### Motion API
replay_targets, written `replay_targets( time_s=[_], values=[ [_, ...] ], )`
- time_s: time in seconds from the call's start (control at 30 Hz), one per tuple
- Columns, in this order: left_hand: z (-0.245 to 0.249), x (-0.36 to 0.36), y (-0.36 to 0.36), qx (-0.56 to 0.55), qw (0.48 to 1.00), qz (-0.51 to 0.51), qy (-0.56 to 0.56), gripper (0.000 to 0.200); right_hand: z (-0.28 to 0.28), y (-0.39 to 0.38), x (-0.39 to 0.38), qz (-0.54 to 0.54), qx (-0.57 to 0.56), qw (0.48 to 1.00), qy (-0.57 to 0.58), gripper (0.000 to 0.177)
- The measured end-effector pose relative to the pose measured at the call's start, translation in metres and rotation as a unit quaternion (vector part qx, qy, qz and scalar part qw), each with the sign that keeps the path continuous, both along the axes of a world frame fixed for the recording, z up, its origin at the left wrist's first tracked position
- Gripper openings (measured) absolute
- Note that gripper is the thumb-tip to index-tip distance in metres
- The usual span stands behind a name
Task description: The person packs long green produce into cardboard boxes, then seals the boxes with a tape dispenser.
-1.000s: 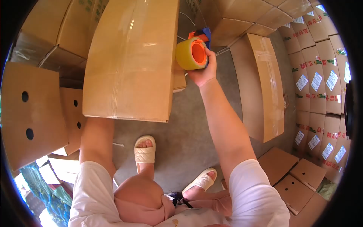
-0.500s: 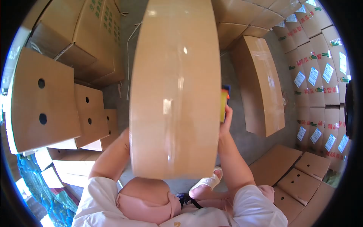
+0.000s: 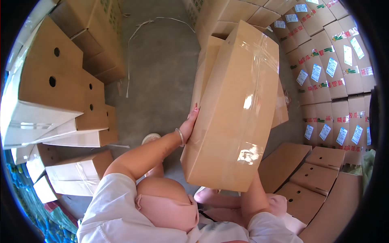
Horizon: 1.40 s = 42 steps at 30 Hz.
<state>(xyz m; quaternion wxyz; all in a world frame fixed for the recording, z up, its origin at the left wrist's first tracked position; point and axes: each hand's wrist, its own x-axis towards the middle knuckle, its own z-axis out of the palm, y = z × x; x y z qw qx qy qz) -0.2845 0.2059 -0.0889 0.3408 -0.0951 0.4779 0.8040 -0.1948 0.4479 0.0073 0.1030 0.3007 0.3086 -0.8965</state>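
Observation:
A long taped cardboard box (image 3: 237, 117) is held up in front of me, tilted, its shiny tape running along the top face. My left hand (image 3: 189, 125) presses against the box's left side, fingers stretched along it, a bracelet on the wrist. The right forearm (image 3: 255, 194) goes up behind the box's near right corner, so my right hand and anything in it are hidden. Directly behind the held box, another cardboard box (image 3: 207, 69) shows partly at its left edge.
Boxes with round holes (image 3: 52, 67) are stacked at left, above a white-sided box (image 3: 75, 178). Labelled cartons with red print (image 3: 320, 75) form a wall at right. Flat boxes (image 3: 312, 178) lie at lower right. A loose strap (image 3: 129, 60) lies on the grey floor (image 3: 158, 73).
The held box has moved right and tilted, overlapping the box on the floor. My left hand has come into view on its side. My right hand, earlier around a yellow-and-blue tool, is now hidden.

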Motion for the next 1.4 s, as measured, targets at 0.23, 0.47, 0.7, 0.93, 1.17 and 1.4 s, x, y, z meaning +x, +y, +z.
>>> replay_targets(
  time_s=[0.23, 0.47, 0.7, 0.93, 1.17, 1.4],
  values=[
    [-0.002, -0.027, 0.052, 0.014, 1.0, 0.027, 0.0, 0.079, 0.01, 0.041, -0.029, -0.002, 0.068, 0.998, -0.015, 0.054],
    [0.02, -0.032, 0.079, -0.027, 0.999, -0.026, 0.008, 0.086, 0.022, 0.093, -0.035, 0.001, 0.117, 0.993, -0.02, 0.053],
    [0.005, -0.04, 0.053, 0.0, 0.992, -0.12, -0.028, 0.089, 0.075, 0.129, -0.038, -0.052, 0.171, 0.984, 0.0, 0.056],
    [0.049, -0.06, 0.067, -0.047, 0.957, -0.157, -0.238, 0.08, 0.105, 0.124, -0.039, 0.051, -0.125, 0.961, 0.24, 0.058],
    [0.021, -0.053, 0.107, 0.083, 0.96, -0.152, -0.219, 0.08, 0.114, 0.115, -0.066, 0.008, 0.248, 0.964, 0.099, 0.047],
    [0.038, -0.048, 0.143, 0.094, 0.981, 0.04, -0.165, 0.065, 0.123, 0.139, -0.093, -0.051, 0.248, 0.961, 0.111, 0.044]
  ],
)
